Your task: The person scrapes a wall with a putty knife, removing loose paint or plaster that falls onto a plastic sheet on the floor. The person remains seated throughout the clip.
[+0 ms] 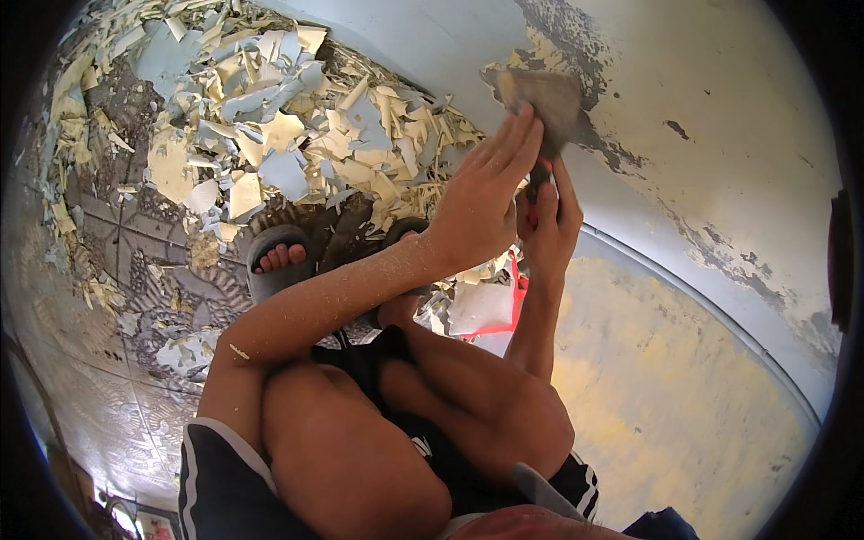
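Note:
A paint scraper (542, 108) with a wide, blurred blade is against the wall (682, 74), where the paint is broken. My right hand (552, 223) grips its red and black handle (540, 177). The fingers of my left hand (482, 196) are stretched out together onto the scraper near the base of its blade; the thumb side is mostly hidden. Around the blade, ragged pale paint (540, 50) borders dark exposed patches (594, 88) of wall. Pale dust and small flakes cling to my left forearm.
Curled cream and pale blue paint flakes (283, 128) heap along the wall's foot, over the patterned tile floor (128, 236). My sandalled feet (280, 260) rest beside them. A white, red-edged object (482, 307) lies below my hands. A thin pipe or cable (702, 304) runs along the wall.

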`<state>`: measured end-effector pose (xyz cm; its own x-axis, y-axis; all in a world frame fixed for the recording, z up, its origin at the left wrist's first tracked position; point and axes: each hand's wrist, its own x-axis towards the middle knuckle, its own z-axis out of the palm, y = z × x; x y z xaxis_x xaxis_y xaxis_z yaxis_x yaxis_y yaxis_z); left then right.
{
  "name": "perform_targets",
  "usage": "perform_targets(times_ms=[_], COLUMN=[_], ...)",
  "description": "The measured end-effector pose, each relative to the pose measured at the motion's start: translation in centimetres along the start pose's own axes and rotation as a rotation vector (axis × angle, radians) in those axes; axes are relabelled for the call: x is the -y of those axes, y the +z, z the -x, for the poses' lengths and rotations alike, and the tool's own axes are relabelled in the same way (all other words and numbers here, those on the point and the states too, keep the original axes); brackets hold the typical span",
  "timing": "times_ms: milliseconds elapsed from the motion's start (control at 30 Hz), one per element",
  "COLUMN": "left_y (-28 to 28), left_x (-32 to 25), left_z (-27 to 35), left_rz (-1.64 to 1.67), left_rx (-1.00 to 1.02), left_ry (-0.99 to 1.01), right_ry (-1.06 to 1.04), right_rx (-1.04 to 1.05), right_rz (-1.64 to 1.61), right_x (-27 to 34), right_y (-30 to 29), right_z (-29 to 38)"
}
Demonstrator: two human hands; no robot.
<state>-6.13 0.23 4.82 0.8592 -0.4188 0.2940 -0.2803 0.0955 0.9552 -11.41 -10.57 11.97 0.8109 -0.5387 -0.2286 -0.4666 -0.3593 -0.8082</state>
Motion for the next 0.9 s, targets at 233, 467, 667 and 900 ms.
perform_targets(times_ms=[233,467,667,900], left_y=[0.7,0.2,-2.5,0.2], left_x=[-0.4,0.2,-0.5,-1.5], left_z=[0.0,-2.0,0.3,0.0], left_rz=[0.017,-0.020,-0.272,-0.019], left_rx=[-0.035,-0.361,0.002,-0.039], left_ry=[-0.028,0.009,-0.051,-0.008], right_ry=[0.007,-0.330,0.007,-0.065], right_rx=[0.026,0.064,0.049,-0.047], right_rz=[-0.012,0.133,-0.083,-0.078], right_x=[-1.0,1.0,-1.1,-1.0], right_y=[-1.5,2.7,1.7,-0.2], right_z=[0.5,-3.8,-0.9,0.0])
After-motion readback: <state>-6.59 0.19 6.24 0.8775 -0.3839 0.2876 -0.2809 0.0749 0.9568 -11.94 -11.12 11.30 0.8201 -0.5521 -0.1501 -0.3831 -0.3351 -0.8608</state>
